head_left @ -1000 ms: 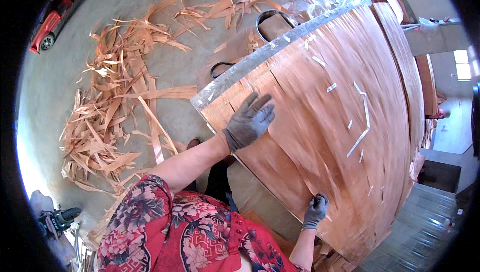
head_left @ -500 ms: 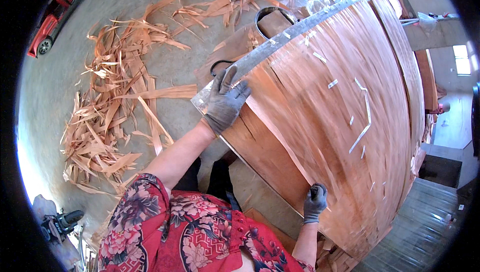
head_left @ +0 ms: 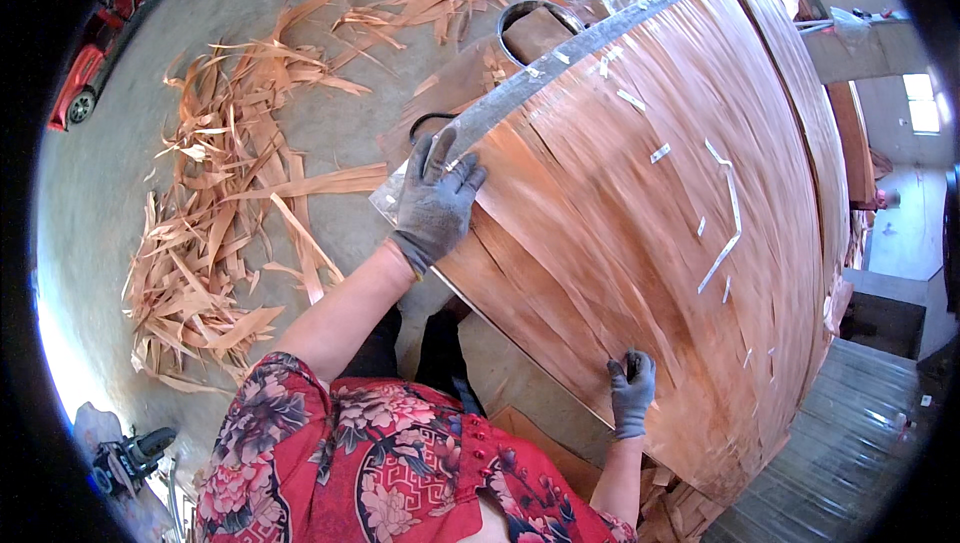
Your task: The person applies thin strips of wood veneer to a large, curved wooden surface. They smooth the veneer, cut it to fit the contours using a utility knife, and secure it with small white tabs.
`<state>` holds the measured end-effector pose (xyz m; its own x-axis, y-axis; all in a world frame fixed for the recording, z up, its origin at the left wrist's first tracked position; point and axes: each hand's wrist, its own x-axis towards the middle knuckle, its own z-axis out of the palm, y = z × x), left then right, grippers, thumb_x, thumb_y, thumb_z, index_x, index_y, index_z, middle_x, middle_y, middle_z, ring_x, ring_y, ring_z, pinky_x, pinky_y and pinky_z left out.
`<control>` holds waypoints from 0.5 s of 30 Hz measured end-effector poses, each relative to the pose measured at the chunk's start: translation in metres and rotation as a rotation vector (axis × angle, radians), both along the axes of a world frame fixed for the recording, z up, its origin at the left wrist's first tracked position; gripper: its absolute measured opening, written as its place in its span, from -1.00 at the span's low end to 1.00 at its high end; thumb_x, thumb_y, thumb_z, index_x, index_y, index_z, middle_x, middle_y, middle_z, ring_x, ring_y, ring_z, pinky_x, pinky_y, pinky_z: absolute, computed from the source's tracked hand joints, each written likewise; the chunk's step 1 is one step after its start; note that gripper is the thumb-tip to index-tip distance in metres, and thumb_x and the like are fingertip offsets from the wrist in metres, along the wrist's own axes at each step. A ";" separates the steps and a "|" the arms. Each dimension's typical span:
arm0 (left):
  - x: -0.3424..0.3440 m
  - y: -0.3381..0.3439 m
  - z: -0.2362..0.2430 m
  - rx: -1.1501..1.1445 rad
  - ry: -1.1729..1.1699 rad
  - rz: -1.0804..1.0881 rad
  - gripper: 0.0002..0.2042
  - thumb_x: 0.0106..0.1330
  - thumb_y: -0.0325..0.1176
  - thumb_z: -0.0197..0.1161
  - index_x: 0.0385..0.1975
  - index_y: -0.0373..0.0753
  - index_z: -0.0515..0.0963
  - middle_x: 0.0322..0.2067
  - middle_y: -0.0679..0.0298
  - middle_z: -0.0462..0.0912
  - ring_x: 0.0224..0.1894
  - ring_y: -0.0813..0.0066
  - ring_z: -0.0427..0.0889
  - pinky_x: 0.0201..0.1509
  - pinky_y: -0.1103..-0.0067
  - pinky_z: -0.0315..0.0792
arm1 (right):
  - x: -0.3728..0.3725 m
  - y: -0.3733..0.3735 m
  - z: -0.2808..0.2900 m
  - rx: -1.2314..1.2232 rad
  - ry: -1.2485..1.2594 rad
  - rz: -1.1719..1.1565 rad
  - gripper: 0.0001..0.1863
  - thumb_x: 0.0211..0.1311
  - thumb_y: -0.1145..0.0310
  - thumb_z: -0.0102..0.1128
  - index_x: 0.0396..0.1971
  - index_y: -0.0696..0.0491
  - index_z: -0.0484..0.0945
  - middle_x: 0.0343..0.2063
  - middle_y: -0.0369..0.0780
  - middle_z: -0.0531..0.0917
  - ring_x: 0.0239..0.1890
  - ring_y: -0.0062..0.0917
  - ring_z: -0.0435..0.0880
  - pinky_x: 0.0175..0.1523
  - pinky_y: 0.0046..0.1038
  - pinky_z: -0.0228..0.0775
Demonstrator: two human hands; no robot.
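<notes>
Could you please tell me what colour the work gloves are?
Grey knit work gloves, clearest in the head view.

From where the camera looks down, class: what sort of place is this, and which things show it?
Probably a wood veneer workshop. A big stack of thin reddish veneer sheets fills the bench, torn veneer strips litter the concrete floor, and gloved hands work along a long metal straightedge.

Veneer workshop — sheet stack [head_left: 640,193], floor scraps [head_left: 220,243]
</notes>
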<state>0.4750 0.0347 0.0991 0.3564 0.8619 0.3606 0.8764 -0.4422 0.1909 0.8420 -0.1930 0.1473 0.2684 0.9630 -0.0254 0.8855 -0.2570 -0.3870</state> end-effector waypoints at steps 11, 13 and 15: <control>0.005 -0.022 -0.015 -0.159 -0.079 0.048 -0.46 0.20 -0.17 0.05 0.22 -0.17 0.29 0.28 0.15 0.21 0.35 0.08 0.08 0.37 0.15 -0.11 | -0.141 0.158 0.042 -0.201 1.104 0.067 -0.68 0.31 0.33 -0.02 0.00 0.15 0.40 -0.36 -0.29 0.56 -0.56 -0.70 0.41 -0.45 -0.60 0.30; 0.005 -0.022 -0.020 -0.165 -0.133 0.028 -0.45 0.20 -0.17 0.06 0.21 -0.21 0.29 0.26 0.13 0.23 0.33 0.08 0.12 0.36 0.17 -0.05 | -0.156 0.184 0.021 -0.123 0.891 0.155 -0.73 0.24 0.33 0.08 -0.12 0.14 0.45 -0.42 -0.21 0.58 -0.54 -0.54 0.47 -0.42 -0.50 0.33; 0.003 -0.018 -0.022 -0.109 -0.135 -0.047 -0.44 0.18 -0.20 0.11 0.19 -0.28 0.29 0.25 0.11 0.24 0.31 0.04 0.15 0.34 0.17 -0.01 | -0.148 0.198 -0.024 0.022 0.465 0.297 -0.76 0.16 0.32 0.17 -0.24 0.14 0.47 -0.45 -0.11 0.59 -0.50 -0.36 0.53 -0.39 -0.38 0.36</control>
<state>0.4785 0.0168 0.0772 0.3517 0.8823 0.3129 0.8185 -0.4520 0.3546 0.6941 0.0054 0.1233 -0.0496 0.9972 -0.0552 0.6529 -0.0095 -0.7574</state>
